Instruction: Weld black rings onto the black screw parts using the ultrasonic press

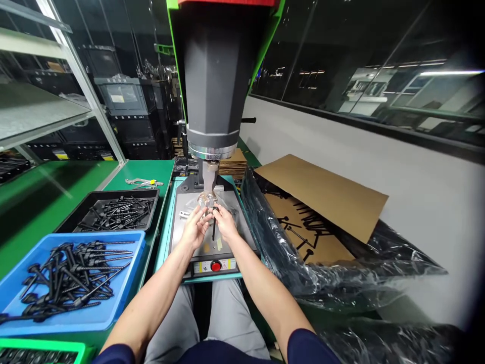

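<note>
Both hands are at the metal plate of a bench press machine, just under its grey press head. My right hand pinches a slim black rod-like part with a wider head, which points down toward me. Beside it, my left hand has its fingers apart and bent toward a small shiny round fixture. Whether its fingertips touch the fixture or the part's head cannot be made out. A red push button sits on the machine's front edge.
To the left, a blue tray and a black tray hold many black threaded parts. Pliers lie behind them. On the right, a plastic-lined box contains similar parts on cardboard, partly covered by a cardboard sheet. A green tray stands at lower left.
</note>
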Demonstrator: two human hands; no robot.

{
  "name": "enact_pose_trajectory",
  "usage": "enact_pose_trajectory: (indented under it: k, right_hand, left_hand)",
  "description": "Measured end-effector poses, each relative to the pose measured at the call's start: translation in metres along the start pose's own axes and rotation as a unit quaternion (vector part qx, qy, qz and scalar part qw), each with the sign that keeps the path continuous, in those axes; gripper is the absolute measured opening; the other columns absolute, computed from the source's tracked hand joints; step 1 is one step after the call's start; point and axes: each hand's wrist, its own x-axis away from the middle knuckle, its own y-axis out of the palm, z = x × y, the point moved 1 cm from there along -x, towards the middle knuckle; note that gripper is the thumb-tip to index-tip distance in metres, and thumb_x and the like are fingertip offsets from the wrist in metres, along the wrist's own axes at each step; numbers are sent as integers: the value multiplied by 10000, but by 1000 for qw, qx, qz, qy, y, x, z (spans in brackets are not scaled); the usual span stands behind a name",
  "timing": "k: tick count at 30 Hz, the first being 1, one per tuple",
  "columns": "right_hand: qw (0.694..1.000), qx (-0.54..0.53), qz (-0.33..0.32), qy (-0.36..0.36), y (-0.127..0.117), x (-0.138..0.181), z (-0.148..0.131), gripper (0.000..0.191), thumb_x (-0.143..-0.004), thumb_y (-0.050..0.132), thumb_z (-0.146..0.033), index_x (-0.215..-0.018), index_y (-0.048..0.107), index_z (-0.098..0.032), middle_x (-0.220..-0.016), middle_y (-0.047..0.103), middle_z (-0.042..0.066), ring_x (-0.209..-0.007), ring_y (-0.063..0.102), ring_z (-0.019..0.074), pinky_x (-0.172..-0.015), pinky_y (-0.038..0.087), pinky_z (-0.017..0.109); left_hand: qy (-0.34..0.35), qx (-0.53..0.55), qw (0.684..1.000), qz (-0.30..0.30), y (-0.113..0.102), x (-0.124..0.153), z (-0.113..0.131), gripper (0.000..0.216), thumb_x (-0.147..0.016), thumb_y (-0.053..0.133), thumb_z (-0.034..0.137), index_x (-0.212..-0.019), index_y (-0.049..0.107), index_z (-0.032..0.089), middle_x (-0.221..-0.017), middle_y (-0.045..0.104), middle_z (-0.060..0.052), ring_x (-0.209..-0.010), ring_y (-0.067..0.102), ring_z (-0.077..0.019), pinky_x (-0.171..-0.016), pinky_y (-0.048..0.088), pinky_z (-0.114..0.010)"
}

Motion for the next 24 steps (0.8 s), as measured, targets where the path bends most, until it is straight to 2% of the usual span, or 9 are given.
enact_pose_trajectory:
  k: [2, 5, 9, 14, 18, 22, 24]
  right_hand:
    - [998, 38, 23, -44, -4, 1, -4, 426, -800, 617, -422, -1144, 633, -171, -1072, 706, 91, -996, 650, 210, -882, 523, 345]
    - [986, 112, 71, -106, -6, -1, -13, 405, -798, 626, -387, -1132, 670, -163, -1086, 681, 96, -928, 629, 195, -899, 512, 355]
    - [970, 181, 81, -140, -5, -15, -27, 401, -783, 631, -351, -1130, 700, -162, -1060, 673, 97, -893, 598, 199, -885, 503, 369]
    - [974, 168, 83, -127, 4, -39, -32, 354, -740, 660, -326, -1054, 727, -178, -1007, 717, 73, -893, 610, 206, -893, 484, 360]
    - [987, 119, 80, -74, 13, -58, -25, 336, -660, 708, -310, -967, 725, -174, -986, 727, 63, -872, 634, 208, -845, 501, 344]
    - [997, 76, 7, -5, 10, -71, -21, 364, -600, 765, -357, -908, 697, -174, -908, 735, 39, -848, 656, 209, -838, 500, 347]
    - [997, 66, -29, -5, 5, -74, -21, 388, -623, 755, -412, -928, 693, -181, -908, 734, 29, -860, 660, 202, -849, 495, 339]
  left_hand:
    - [18, 3, 1000, 11, -3, 0, -5, 506, -709, 808, 290, -1176, 621, 232, -1360, 602, -90, -842, 698, -118, -584, 503, -168]
    - [55, -25, 998, 9, -1, 5, -9, 513, -701, 805, 269, -1182, 636, 213, -1415, 559, -107, -823, 691, -113, -577, 493, -172]
    - [98, -94, 991, 14, 5, 10, -7, 545, -708, 791, 270, -1231, 647, 218, -1430, 550, -118, -853, 688, -133, -595, 493, -187]
    - [118, -128, 985, 5, 6, 6, -5, 611, -691, 792, 259, -1277, 631, 204, -1400, 580, -133, -834, 684, -139, -608, 506, -204]
    - [123, -130, 984, 1, 3, -1, -7, 625, -700, 771, 260, -1300, 610, 192, -1408, 578, -132, -831, 686, -139, -597, 504, -206]
    - [126, -142, 982, 4, 1, -4, -6, 591, -734, 735, 271, -1304, 605, 186, -1428, 561, -136, -846, 691, -145, -597, 498, -214]
    - [126, -150, 981, 4, 0, -5, -5, 585, -745, 722, 274, -1311, 602, 190, -1429, 559, -136, -848, 691, -147, -603, 499, -223]
